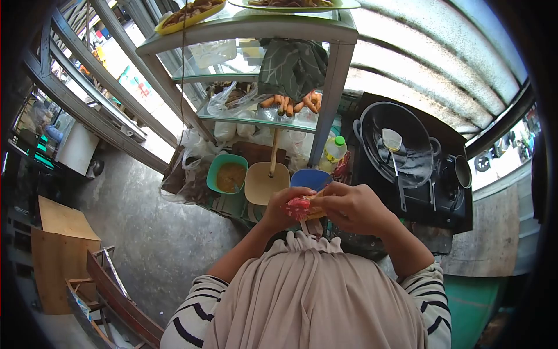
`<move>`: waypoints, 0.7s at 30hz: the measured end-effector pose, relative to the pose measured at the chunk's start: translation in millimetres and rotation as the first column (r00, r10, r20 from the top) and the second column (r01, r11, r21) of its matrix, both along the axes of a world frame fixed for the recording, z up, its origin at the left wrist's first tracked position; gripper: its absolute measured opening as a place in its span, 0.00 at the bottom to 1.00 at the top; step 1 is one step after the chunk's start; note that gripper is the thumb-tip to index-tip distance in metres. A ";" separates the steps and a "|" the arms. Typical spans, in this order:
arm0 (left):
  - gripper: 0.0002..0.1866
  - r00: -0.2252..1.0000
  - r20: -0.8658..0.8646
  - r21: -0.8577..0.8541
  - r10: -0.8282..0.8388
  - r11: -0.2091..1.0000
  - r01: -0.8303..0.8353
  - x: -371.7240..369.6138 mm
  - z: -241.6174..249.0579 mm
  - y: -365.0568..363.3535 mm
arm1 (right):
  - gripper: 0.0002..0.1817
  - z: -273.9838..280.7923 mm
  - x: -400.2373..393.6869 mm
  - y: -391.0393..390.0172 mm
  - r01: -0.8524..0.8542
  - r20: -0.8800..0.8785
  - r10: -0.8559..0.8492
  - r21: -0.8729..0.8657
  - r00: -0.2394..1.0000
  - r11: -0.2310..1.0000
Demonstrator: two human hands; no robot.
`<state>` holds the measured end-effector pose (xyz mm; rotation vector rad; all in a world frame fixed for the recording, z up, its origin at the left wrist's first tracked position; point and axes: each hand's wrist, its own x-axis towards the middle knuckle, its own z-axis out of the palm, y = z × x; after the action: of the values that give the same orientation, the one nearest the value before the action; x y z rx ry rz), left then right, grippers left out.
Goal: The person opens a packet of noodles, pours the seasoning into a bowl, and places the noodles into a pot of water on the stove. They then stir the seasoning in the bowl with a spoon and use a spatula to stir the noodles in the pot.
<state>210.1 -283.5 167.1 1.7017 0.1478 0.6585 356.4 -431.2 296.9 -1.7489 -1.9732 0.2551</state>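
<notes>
Close to my body, my left hand is closed around a small red-and-yellow packet. The fingers of my right hand pinch the packet's other side; its print is too small to read. Just beyond my hands stands a blue bowl, partly covered by them. Left of it is a beige bowl with a wooden handle standing up out of it. Farther left, a teal bowl holds a yellow-brown mixture and what looks like a spoon.
A large wok with a strainer sits on the black stove at right, beside a small pot. A green-capped bottle stands behind the blue bowl. The glass display cabinet rises ahead, holding orange-brown food pieces.
</notes>
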 end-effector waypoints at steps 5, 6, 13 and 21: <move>0.27 0.998 0.034 0.193 -0.043 0.980 0.036 1.7 20.2 -4.3 | 0.10 26.0 -3.6 -4.5 -0.026 0.204 0.060 -0.164 0.977 0.986; 0.27 0.998 0.028 0.191 -0.048 0.981 0.042 2.4 19.3 -6.1 | 0.10 28.2 -1.9 -4.3 -0.005 0.245 0.074 -0.269 0.967 0.963; 0.29 0.898 -0.271 -0.056 -0.347 0.937 0.345 6.2 21.5 -12.5 | 0.14 -2.5 9.0 0.3 -0.077 0.361 0.160 -0.234 0.919 0.969; 0.24 0.814 -0.355 -0.228 -0.459 0.887 0.401 6.8 8.9 -3.7 | 0.04 -38.1 23.0 10.4 -0.227 -0.041 0.224 -0.085 0.974 0.970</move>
<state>216.9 -287.2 176.0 1.6346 0.0870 -0.0495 379.5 -420.8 258.8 -1.5610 -2.1690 0.4506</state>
